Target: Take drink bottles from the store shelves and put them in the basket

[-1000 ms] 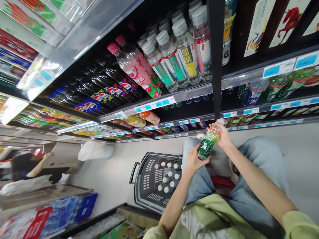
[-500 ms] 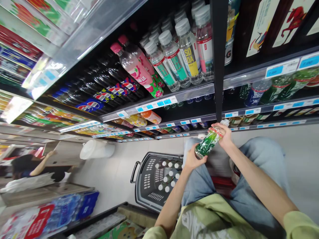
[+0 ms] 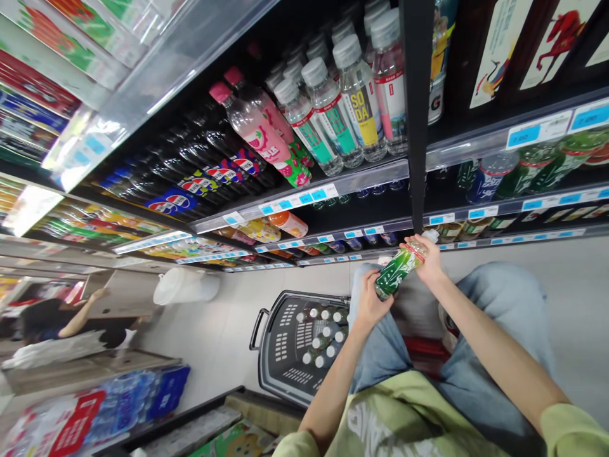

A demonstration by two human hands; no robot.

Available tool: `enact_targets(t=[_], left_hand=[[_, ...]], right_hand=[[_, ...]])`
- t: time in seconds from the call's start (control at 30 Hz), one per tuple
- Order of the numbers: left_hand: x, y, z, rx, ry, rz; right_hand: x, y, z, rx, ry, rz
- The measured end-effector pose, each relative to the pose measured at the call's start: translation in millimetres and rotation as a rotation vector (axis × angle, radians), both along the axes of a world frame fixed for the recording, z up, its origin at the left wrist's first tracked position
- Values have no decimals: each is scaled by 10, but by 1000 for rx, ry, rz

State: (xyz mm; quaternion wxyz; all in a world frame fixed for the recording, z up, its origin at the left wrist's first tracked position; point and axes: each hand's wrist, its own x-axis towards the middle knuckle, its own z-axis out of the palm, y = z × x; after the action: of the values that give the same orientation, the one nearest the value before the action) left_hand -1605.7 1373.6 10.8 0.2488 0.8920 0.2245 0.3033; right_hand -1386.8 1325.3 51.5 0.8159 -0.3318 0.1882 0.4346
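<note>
A drink bottle with a green label and a whitish cap lies tilted between my two hands, above my knees. My right hand is wrapped around its neck end, just below the cap. At the lower end, my left hand has its fingers and thumb around the bottle's base. Left of my legs a dark grey shopping basket stands on the floor, holding several white-capped bottles. Part of the basket is hidden behind my left arm.
Shelves of drinks rise ahead, with soda bottles, pink bottles and dark cola bottles. A black upright post divides them. A white bucket lies on the floor at left. Beyond it, a person handles a cardboard box.
My left hand has shifted its fingers slightly around the bottle's base, and the bottle has turned a little. My right hand stays at the neck. The basket has not moved.
</note>
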Motion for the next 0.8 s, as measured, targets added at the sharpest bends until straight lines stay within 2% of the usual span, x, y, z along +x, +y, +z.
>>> enact_targets(t=[0.13,0.3,0.4,0.47,0.63,0.8], left_hand=[[19,-14,35,-10,24,-1],[26,-67,96,-15,194,3],[23,-101,115,-21,270,22],[13,-99,125,-45,258,5],[-62,-2,145,-140,84,-134],[-102,31,138,-171,107,-146]], right_hand=[[-10,17,-6,-15,-2,-3],[-16,9,7,-44,8,21],[-18,-6,19,-10,-11,47],[-25,-18,30,37,-37,72],[-65,-47,80,166,-130,166],[-98,-26,98,146,-150,150]])
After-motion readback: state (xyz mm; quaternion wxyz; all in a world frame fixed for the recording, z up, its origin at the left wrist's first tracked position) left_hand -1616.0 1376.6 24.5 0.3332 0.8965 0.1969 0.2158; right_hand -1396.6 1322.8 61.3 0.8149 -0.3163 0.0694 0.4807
